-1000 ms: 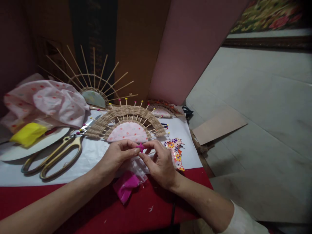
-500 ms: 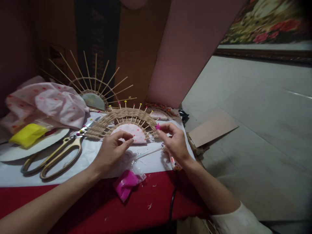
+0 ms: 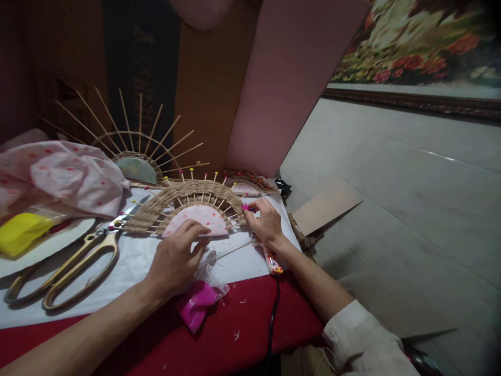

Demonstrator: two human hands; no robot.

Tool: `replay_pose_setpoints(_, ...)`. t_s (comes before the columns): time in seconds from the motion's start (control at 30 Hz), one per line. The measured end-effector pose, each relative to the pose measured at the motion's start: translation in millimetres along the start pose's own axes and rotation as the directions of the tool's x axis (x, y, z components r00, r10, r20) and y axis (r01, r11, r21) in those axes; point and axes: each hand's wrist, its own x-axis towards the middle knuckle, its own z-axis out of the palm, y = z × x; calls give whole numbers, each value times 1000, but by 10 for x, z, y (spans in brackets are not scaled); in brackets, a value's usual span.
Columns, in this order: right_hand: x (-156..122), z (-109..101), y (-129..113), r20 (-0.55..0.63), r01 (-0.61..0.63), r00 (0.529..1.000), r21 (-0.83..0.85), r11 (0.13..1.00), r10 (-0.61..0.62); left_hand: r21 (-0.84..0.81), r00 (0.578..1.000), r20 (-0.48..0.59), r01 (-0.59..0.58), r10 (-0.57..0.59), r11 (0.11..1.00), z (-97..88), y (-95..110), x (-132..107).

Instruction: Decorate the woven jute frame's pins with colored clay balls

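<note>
A woven half-round fan (image 3: 183,190) of tan cord and thin sticks lies on the white sheet. Small pink and yellow balls cap several of its stick ends. At its middle sits a half-circle of pink dotted cloth (image 3: 199,219). My right hand (image 3: 264,222) pinches a small piece of pink clay (image 3: 246,207) at the fan's right end. With thumb and fingers apart, my left hand (image 3: 176,261) hangs over the lower edge of the dotted half-circle and holds nothing. Below it, an opened plastic bag with pink clay (image 3: 198,303) lies on the red cloth.
Large scissors (image 3: 78,266) lie left of the fan, beside a yellow clay packet (image 3: 23,232) and bunched dotted cloth (image 3: 74,172). A glue gun (image 3: 271,259) with a black cord rests under my right forearm. Another stick frame (image 3: 136,169) leans behind, against cardboard.
The view has shifted, so the table sits further left. My right hand keeps its pinch on the pink clay at the fan's right end. My left hand's fingers have spread slightly.
</note>
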Motion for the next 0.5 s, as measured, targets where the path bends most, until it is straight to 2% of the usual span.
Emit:
replay_pose_setpoints(0.23, -52, -45, 31, -22, 22, 1000, -17, 1000, -22, 27, 999, 27, 30, -31, 999, 7, -5, 21)
replay_pose_setpoints(0.5, -114, -77, 5, -38, -27, 999, 10, 1000, 27, 7, 997, 51, 65, -65, 998, 23, -1, 29)
